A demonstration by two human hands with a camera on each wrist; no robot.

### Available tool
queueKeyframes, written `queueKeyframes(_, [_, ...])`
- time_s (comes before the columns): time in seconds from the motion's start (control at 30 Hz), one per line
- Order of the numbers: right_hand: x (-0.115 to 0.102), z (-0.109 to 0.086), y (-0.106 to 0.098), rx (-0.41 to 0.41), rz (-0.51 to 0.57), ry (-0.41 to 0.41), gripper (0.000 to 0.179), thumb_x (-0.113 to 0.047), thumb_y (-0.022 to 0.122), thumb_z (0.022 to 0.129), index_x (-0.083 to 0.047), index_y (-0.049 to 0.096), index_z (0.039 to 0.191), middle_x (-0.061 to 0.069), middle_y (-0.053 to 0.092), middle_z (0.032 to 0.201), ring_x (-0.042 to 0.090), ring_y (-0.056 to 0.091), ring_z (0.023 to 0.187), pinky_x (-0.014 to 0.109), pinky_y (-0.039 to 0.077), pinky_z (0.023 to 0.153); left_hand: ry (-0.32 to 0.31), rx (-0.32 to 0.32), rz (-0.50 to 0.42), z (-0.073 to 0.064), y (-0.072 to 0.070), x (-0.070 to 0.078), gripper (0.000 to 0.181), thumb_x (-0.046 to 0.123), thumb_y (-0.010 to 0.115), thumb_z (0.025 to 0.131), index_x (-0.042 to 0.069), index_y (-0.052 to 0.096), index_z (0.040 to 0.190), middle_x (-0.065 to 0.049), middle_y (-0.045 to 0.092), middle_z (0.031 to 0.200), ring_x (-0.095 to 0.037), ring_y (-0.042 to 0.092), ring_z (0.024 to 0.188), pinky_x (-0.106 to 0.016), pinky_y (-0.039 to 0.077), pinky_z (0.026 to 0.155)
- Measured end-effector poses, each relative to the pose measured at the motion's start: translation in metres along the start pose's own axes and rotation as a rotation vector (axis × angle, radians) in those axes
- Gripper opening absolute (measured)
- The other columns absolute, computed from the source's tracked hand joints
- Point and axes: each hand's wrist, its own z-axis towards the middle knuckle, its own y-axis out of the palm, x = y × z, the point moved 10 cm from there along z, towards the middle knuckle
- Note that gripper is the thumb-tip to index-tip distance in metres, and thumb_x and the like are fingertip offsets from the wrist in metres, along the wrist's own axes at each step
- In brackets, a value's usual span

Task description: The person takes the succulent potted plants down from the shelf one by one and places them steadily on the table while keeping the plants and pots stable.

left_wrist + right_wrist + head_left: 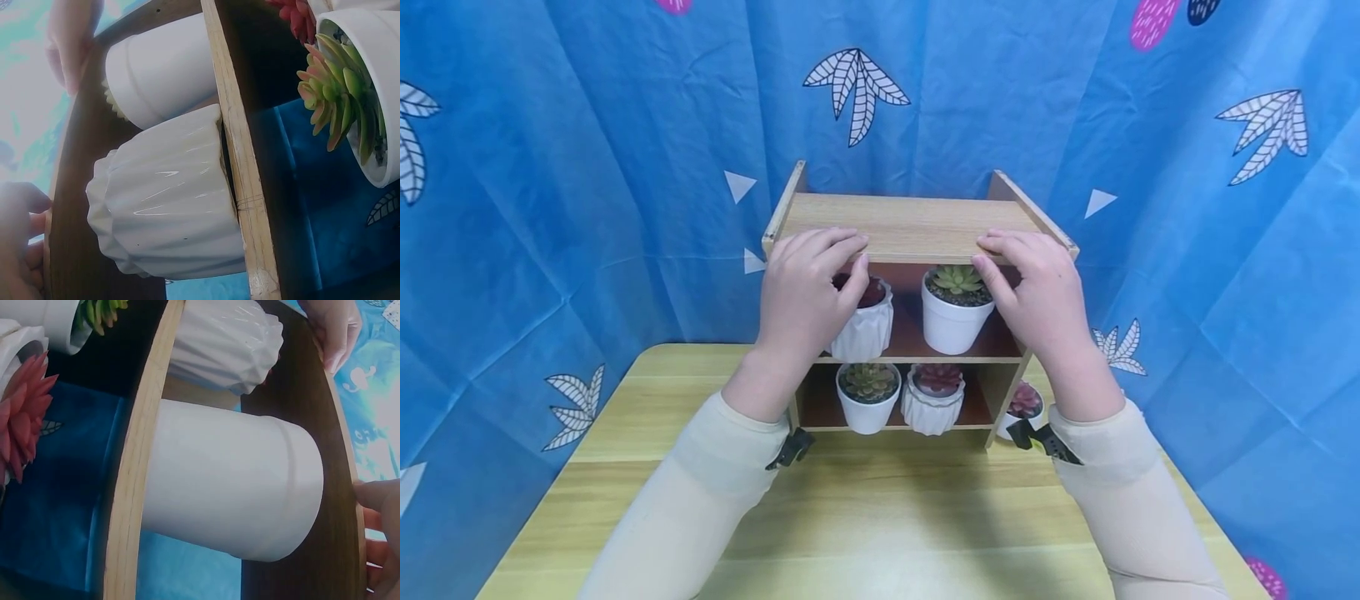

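A small wooden shelf (910, 223) with two tiers stands on the table, its raised side panels flanking the top board. At the left of the board's front edge, my left hand (805, 287) grips with fingers on top and thumb at the front. My right hand (1041, 292) holds the same edge at the right in the same way. On the upper tier are a fluted white pot (865, 329), partly behind my left hand, and a smooth white pot (953, 327) with a green succulent. Below sit another smooth pot (867, 410) and a fluted pot (932, 410) with a red succulent.
A white pot with a reddish succulent (1025, 402) stands on the table just right of the shelf, partly behind my right wrist. Blue patterned cloth (647, 150) hangs behind and at both sides of the wooden table (880, 517).
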Motion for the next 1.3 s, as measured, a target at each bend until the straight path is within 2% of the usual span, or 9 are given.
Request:
queueKeyframes(0.47, [-0.002,-0.002,0.001,0.01,0.022,-0.024,0.032,-0.029,0.067,0.097,-0.008,0.072,0.12,0.009,0.07,0.123,0.031,0.056,0.123,0.05,0.038,0.108,-0.017,0.003,0.008,-0.004,-0.001,0.002,0.028,0.026,0.062,0.096,0.013,0.077,0.116,-0.003,0.073,0.117,-0.024,0.066,0.112,-0.044,0.046,0.099])
queueKeyframes(0.77, [-0.003,-0.005,-0.004,0.081,0.043,-0.07,0.03,-0.025,0.07,0.095,-0.005,0.073,0.117,0.01,0.071,0.117,0.031,0.058,0.12,0.047,0.037,0.11,-0.026,-0.005,0.012,-0.007,0.004,0.004,0.028,0.025,0.063,0.096,0.012,0.076,0.117,-0.004,0.073,0.119,-0.025,0.065,0.112,-0.045,0.046,0.101])
queueKeyframes(1.13, [0.0,-0.017,-0.016,0.208,0.053,-0.069,0.028,-0.019,0.076,0.089,-0.005,0.075,0.114,0.013,0.07,0.119,0.034,0.057,0.118,0.053,0.041,0.101,-0.022,-0.005,0.03,-0.01,0.006,0.008,0.029,0.027,0.063,0.096,0.013,0.075,0.118,-0.004,0.072,0.12,-0.025,0.065,0.113,-0.045,0.046,0.101])
queueKeyframes(1.3, [0.002,-0.025,-0.02,0.231,0.056,-0.063,0.027,-0.014,0.076,0.088,-0.003,0.074,0.112,0.015,0.07,0.118,0.036,0.058,0.115,0.051,0.041,0.104,-0.014,0.004,0.03,-0.01,0.006,0.01,0.029,0.026,0.063,0.096,0.012,0.075,0.118,-0.004,0.072,0.12,-0.025,0.065,0.113,-0.045,0.046,0.101])
